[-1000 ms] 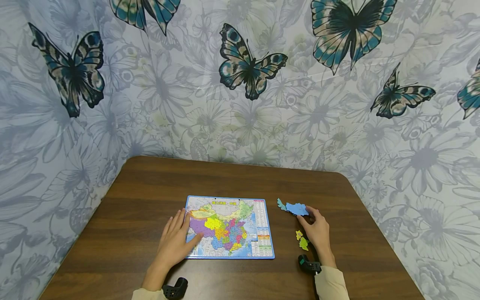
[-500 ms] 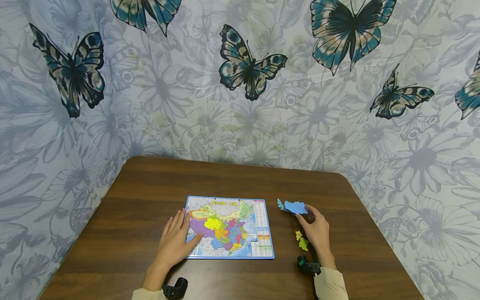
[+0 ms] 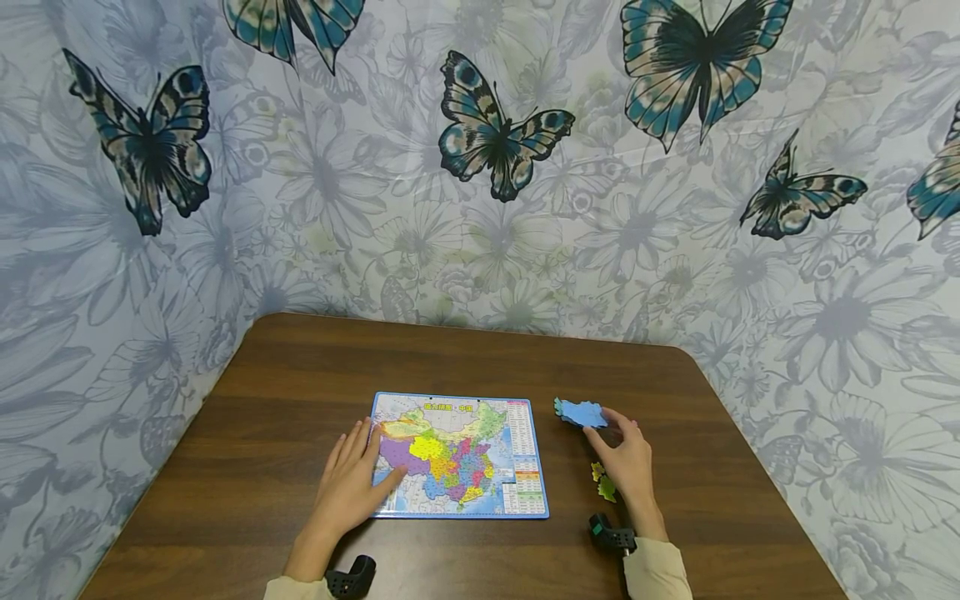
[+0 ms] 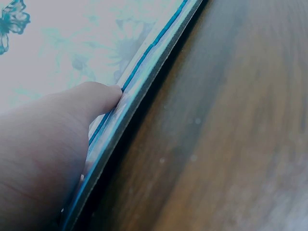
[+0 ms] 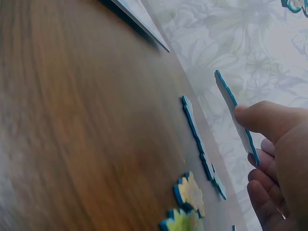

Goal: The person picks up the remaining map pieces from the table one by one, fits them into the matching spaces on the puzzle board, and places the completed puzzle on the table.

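R hand (image 3: 626,457) pinched blue piece (image 3: 582,413), approx 2 o'clock from map board (image 3: 517,450) — one-end hold, so poss. risked slipping onto teal-edged piece (image 5: 196,139); L hand (image 3: 347,479), fingers straight, rested at board's 9 o'clock.

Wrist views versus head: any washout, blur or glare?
Left wrist: butterfly-print backdrop washed out, wood tabletop soft. Right wrist: backdrop pale, yellow puzzle piece slightly soft. Head: map board colours clear, smallest print unreadable; faint sheen on the tabletop below it.
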{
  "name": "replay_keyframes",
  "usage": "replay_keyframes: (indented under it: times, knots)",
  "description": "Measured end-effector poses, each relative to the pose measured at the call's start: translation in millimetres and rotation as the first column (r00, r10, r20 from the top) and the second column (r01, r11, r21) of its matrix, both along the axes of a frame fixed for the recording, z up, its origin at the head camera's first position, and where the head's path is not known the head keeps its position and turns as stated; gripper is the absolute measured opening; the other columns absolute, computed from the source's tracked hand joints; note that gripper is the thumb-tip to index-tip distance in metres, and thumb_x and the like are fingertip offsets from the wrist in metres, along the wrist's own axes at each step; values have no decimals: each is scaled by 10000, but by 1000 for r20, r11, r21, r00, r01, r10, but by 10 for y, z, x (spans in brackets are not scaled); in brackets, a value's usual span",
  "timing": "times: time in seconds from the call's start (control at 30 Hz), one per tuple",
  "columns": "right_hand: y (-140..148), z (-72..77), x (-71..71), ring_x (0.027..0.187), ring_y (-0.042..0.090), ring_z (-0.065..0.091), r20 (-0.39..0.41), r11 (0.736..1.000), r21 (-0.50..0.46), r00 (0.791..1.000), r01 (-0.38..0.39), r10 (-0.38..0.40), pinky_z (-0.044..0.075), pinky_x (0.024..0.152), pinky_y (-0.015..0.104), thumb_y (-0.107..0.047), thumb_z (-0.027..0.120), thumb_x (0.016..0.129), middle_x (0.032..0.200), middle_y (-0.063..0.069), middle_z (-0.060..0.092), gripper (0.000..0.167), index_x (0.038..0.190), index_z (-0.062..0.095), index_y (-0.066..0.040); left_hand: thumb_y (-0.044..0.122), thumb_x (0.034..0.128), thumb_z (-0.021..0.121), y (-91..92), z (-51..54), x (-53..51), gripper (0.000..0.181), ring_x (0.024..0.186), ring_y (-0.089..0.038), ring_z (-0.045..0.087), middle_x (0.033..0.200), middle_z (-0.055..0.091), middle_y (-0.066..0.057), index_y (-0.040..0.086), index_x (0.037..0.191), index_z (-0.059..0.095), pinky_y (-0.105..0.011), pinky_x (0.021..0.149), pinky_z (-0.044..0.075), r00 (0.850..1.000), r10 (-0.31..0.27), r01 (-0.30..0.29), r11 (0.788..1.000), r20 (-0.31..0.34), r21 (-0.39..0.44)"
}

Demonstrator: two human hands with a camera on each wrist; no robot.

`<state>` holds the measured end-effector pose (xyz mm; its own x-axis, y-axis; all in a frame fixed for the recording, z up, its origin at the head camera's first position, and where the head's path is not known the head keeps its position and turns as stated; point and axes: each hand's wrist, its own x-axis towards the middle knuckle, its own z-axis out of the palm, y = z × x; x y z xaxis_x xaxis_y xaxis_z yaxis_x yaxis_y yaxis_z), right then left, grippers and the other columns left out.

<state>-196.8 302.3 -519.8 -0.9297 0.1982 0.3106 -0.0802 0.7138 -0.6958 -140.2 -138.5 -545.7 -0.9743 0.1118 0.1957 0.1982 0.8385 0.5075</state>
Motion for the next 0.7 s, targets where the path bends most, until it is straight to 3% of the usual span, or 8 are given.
replay_keyframes:
  times: [0.1,0.37,0.7]
  knots:
    - [-25,10,-2,1160,407,657,-14,1000,-4,1000,-12,12,333,1206,533,-200,826,892,1302,209,690,487,1318,665,-28,558,961,636,2,1,0,889,1547,-454,233,1647,280,-284,-86,1528,405,-601,1258,132,1000,0,0,1000,-4,0]
    - [-102,23,2,1168,361,646,-12,1000,11,1000,-15,15,519,994,552,-259,821,901,1304,164,701,498,1331,666,-62,553,959,641,4,-5,-1,892,1546,-454,237,1647,279,-286,-87,1531,399,-599,1258,131,1000,0,0,1000,-5,4]
    - [-222,112,-17,1137,348,666,-29,999,-1,998,-48,48,554,978,533,-241,846,878,1303,158,701,514,1327,673,-60,543,961,644,2,13,5,881,1541,-459,247,1641,289,-291,-89,1527,406,-599,1256,139,1000,-2,2,1000,-15,0]
